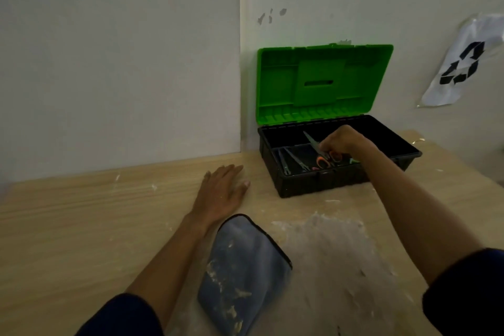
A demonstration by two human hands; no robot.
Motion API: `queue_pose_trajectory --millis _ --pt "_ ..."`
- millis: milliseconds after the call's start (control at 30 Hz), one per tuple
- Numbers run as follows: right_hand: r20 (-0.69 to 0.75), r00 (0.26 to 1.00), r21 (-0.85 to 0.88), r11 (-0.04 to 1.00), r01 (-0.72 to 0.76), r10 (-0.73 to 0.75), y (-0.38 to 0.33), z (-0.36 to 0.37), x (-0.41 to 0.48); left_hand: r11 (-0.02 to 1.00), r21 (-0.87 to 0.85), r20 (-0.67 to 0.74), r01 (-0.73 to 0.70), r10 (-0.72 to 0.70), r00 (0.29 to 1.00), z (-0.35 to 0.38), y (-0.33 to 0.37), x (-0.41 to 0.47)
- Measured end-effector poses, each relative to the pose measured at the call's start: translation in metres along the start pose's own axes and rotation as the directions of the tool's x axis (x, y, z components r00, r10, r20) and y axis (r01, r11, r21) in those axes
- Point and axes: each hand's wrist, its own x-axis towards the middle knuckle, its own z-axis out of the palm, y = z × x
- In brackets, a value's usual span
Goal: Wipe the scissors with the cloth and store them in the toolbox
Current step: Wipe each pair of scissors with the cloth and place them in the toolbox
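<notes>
My right hand (341, 142) grips the scissors (313, 143) over the toolbox (289, 189); left hand (221, 191) lies flat. Released tilted, they could snag.

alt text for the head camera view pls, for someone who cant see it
A person's right hand holds orange-handled scissors inside an open black toolbox whose green lid stands up. The left hand rests flat on the wooden table, beside a dusty blue cloth.

Head-worn view, forward and down — seemingly close over the table (81, 213)
</notes>
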Motion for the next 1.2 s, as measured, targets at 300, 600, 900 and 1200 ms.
queue_pose_trajectory --millis 300,600,900,1200 --pt "0.080 0.988 -0.125 0.985 -0.122 0.133 0.009 0.013 0.017 0.995 0.083 -0.043 -0.051 0.055 0.998 0.010 -0.012 0.004" --pt "-0.013 0.995 -0.262 0.960 -0.102 0.102 0.016 0.011 0.014 0.993 0.105 -0.066 -0.060 0.068 0.996 0.010 -0.013 0.006" --pt "-0.045 0.999 -0.282 0.959 0.004 -0.017 0.007 -0.002 0.004 0.995 0.092 -0.048 -0.046 0.051 0.998 0.006 -0.008 0.002" --pt "-0.471 0.726 -0.324 0.864 0.386 -0.501 -0.070 -0.088 0.030 0.953 -0.275 -0.266 -0.128 0.052 0.963 -0.053 0.084 0.089"
